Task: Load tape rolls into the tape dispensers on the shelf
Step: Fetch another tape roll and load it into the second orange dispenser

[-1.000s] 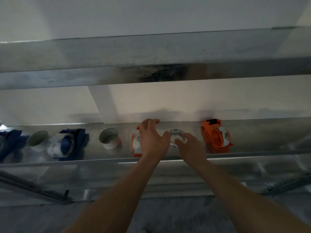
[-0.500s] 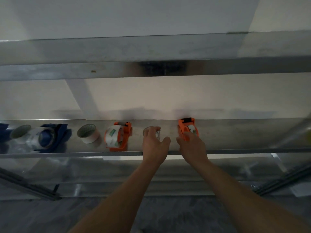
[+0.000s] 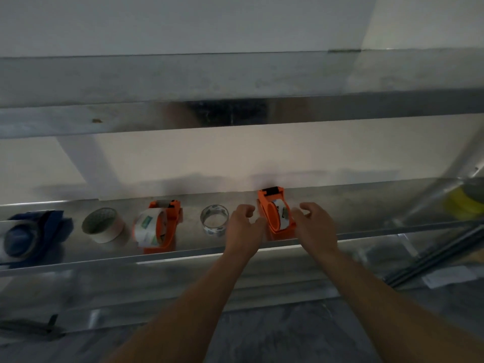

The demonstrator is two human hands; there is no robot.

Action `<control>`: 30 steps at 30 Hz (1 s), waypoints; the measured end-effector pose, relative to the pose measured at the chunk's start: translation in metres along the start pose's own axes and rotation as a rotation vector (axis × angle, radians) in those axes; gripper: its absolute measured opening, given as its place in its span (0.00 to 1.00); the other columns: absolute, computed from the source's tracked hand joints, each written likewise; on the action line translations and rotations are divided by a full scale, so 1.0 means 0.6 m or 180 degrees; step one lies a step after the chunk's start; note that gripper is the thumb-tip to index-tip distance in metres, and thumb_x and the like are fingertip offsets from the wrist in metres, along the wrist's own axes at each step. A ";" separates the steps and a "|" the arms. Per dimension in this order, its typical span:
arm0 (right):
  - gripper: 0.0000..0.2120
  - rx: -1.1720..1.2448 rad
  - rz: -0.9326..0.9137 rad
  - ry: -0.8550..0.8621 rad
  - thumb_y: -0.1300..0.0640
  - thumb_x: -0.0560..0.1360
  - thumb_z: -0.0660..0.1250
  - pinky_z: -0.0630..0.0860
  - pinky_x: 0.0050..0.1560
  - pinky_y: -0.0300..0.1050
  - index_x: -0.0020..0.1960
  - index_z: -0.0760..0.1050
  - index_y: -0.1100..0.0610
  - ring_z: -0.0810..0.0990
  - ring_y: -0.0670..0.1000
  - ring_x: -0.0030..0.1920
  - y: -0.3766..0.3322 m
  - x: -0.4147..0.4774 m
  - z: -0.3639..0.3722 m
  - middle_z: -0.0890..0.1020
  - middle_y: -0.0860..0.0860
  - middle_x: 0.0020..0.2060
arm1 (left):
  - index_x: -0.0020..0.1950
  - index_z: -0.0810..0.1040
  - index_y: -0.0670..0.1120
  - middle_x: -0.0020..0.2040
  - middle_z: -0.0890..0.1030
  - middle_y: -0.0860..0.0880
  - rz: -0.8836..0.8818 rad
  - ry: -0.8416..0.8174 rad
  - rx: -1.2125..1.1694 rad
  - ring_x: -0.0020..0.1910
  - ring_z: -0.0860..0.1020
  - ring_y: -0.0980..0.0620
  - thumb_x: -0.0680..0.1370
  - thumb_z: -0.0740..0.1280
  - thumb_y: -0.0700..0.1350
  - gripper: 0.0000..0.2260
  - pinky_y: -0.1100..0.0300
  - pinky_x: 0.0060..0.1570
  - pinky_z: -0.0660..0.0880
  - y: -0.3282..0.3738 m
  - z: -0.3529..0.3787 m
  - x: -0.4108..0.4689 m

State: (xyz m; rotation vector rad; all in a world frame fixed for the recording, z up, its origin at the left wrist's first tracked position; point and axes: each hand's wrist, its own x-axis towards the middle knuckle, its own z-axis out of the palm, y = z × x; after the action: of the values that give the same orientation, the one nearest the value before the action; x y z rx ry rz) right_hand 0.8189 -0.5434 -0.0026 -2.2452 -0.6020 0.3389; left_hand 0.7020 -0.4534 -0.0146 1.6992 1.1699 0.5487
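An orange tape dispenser (image 3: 273,214) with a roll in it stands on the metal shelf (image 3: 366,233). My left hand (image 3: 243,227) is just to its left, fingers loosely curled, thumb near its base. On its other side is my right hand (image 3: 314,226), thumb against the dispenser's right side, fingers spread and relaxed. Neither hand grips anything. A clear tape roll (image 3: 214,220) lies left of my left hand. Further left stand a second orange dispenser (image 3: 159,226) holding a roll, a beige tape roll (image 3: 102,225) and a blue dispenser (image 3: 31,235).
An upper metal shelf (image 3: 235,82) overhangs the row. A yellow object (image 3: 461,206) sits at the far right behind a slanted metal post (image 3: 445,184). The white wall runs close behind the items. The floor below is grey.
My left hand has let go of the clear roll and moved right to the orange dispenser. My right hand has shifted from on top of that dispenser to its right side.
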 end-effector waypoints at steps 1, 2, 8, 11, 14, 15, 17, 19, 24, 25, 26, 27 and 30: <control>0.20 0.0023 0.0015 -0.0018 0.48 0.80 0.62 0.74 0.57 0.48 0.67 0.73 0.57 0.79 0.53 0.57 0.003 0.003 -0.002 0.80 0.55 0.60 | 0.65 0.75 0.46 0.59 0.78 0.51 -0.0044 -0.0031 -0.0002 0.58 0.76 0.52 0.76 0.68 0.47 0.18 0.56 0.58 0.74 0.000 0.004 0.004; 0.20 0.0040 0.0052 -0.0039 0.49 0.80 0.62 0.73 0.57 0.46 0.67 0.73 0.57 0.79 0.53 0.57 0.006 0.007 -0.003 0.80 0.55 0.60 | 0.63 0.76 0.47 0.57 0.79 0.51 -0.0086 -0.0052 -0.0009 0.56 0.77 0.52 0.76 0.68 0.47 0.16 0.56 0.57 0.74 0.000 0.008 0.008; 0.21 0.0031 0.0146 -0.0242 0.49 0.80 0.62 0.72 0.56 0.44 0.69 0.71 0.57 0.78 0.53 0.59 0.035 0.042 0.004 0.79 0.55 0.62 | 0.61 0.77 0.46 0.53 0.80 0.50 -0.0305 -0.0058 -0.0016 0.51 0.77 0.53 0.77 0.67 0.46 0.13 0.57 0.51 0.74 0.003 0.039 0.029; 0.22 -0.0025 0.0137 -0.0485 0.47 0.80 0.62 0.73 0.60 0.47 0.69 0.71 0.57 0.78 0.54 0.60 0.052 0.067 0.013 0.79 0.55 0.62 | 0.63 0.77 0.45 0.52 0.78 0.52 -0.0486 -0.0128 -0.0131 0.51 0.76 0.53 0.79 0.66 0.46 0.14 0.59 0.51 0.72 0.006 0.058 0.040; 0.23 -0.0082 0.0134 -0.0760 0.45 0.80 0.61 0.75 0.61 0.50 0.69 0.71 0.57 0.78 0.53 0.58 0.066 0.087 0.021 0.79 0.55 0.62 | 0.64 0.77 0.45 0.55 0.78 0.51 -0.0674 -0.0241 -0.0129 0.52 0.75 0.54 0.79 0.64 0.46 0.14 0.61 0.51 0.73 0.007 0.076 0.046; 0.23 -0.0110 0.0086 -0.0835 0.45 0.80 0.61 0.75 0.60 0.48 0.69 0.71 0.57 0.78 0.52 0.57 0.070 0.093 0.023 0.79 0.55 0.62 | 0.64 0.77 0.46 0.55 0.78 0.52 -0.0710 -0.0333 -0.0071 0.51 0.76 0.55 0.80 0.64 0.45 0.13 0.63 0.48 0.74 0.006 0.083 0.050; 0.21 -0.0171 -0.0046 -0.0971 0.45 0.80 0.61 0.74 0.57 0.47 0.67 0.73 0.57 0.77 0.49 0.52 0.076 0.106 0.025 0.79 0.53 0.60 | 0.61 0.78 0.46 0.53 0.79 0.52 -0.0858 -0.0394 -0.0251 0.46 0.77 0.57 0.80 0.63 0.42 0.10 0.63 0.43 0.77 0.002 0.098 0.058; 0.19 -0.0185 -0.0135 -0.1134 0.45 0.80 0.60 0.74 0.57 0.47 0.64 0.75 0.55 0.76 0.47 0.49 0.080 0.118 0.026 0.80 0.50 0.55 | 0.57 0.79 0.44 0.51 0.81 0.49 -0.1085 -0.0385 -0.0594 0.42 0.79 0.55 0.81 0.62 0.42 0.09 0.61 0.40 0.77 0.007 0.108 0.059; 0.16 -0.0215 -0.0354 -0.1451 0.43 0.78 0.61 0.77 0.53 0.51 0.50 0.82 0.52 0.81 0.51 0.47 0.095 0.140 0.029 0.84 0.50 0.46 | 0.45 0.79 0.46 0.43 0.81 0.46 -0.1334 -0.0245 -0.0931 0.44 0.79 0.48 0.82 0.60 0.43 0.10 0.54 0.44 0.77 0.017 0.140 0.058; 0.15 -0.0221 -0.0400 -0.1512 0.44 0.78 0.61 0.77 0.51 0.51 0.48 0.82 0.52 0.81 0.51 0.45 0.098 0.143 0.028 0.83 0.50 0.44 | 0.44 0.79 0.46 0.42 0.81 0.46 -0.1303 -0.0221 -0.0855 0.44 0.78 0.48 0.82 0.59 0.43 0.11 0.56 0.43 0.75 0.022 0.143 0.058; 0.15 -0.0238 -0.0441 -0.1569 0.44 0.79 0.61 0.76 0.48 0.50 0.44 0.81 0.52 0.80 0.52 0.43 0.101 0.146 0.026 0.82 0.50 0.41 | 0.44 0.79 0.46 0.42 0.80 0.47 -0.1280 -0.0196 -0.0836 0.43 0.78 0.48 0.82 0.59 0.42 0.11 0.57 0.43 0.74 0.024 0.146 0.058; 0.16 -0.0248 -0.0486 -0.1622 0.45 0.79 0.61 0.75 0.45 0.49 0.39 0.79 0.53 0.80 0.52 0.41 0.104 0.148 0.022 0.81 0.50 0.38 | 0.44 0.78 0.45 0.41 0.80 0.46 -0.1253 -0.0184 -0.0828 0.43 0.77 0.49 0.82 0.59 0.42 0.11 0.57 0.43 0.73 0.028 0.149 0.058; 0.19 -0.0273 -0.0547 -0.1716 0.45 0.79 0.60 0.74 0.44 0.50 0.37 0.77 0.55 0.80 0.54 0.40 0.117 0.152 0.016 0.81 0.52 0.37 | 0.44 0.79 0.44 0.41 0.79 0.43 -0.1186 -0.0168 -0.0801 0.42 0.76 0.47 0.81 0.59 0.40 0.10 0.53 0.44 0.72 0.034 0.159 0.058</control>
State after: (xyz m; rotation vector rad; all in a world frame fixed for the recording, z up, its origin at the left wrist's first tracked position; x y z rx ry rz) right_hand 0.9148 -0.5314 -0.0659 -2.1615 -1.0978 0.8557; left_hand 0.8006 -0.4678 -0.0433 1.2380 1.2828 0.3966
